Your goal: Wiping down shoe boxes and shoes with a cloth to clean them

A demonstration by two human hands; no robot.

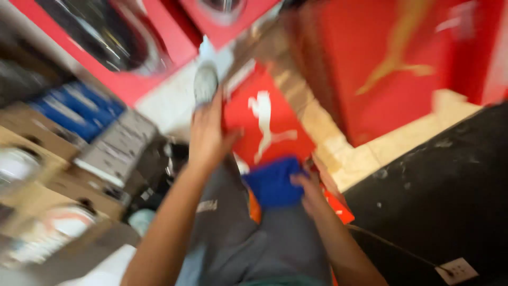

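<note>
Over the red box [264, 124], left hand [207, 132] on lid edge, right hand [309, 188] gripping blue cloth [272, 182].

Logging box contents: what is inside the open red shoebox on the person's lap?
A blue cloth-like item lies in the red shoebox, the right hand touching it. Whatever sits under it is covered, and blur hides detail.

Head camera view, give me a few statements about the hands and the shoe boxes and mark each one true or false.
1. The left hand rests against a red shoe box lid. True.
2. The right hand is at a green cloth. False: the blue cloth is blue.
3. Stacked shoe boxes lie at the left. True.
4. The floor under the red box is black carpet. False: the tiled floor is pale; the black surface is to the right.
</note>
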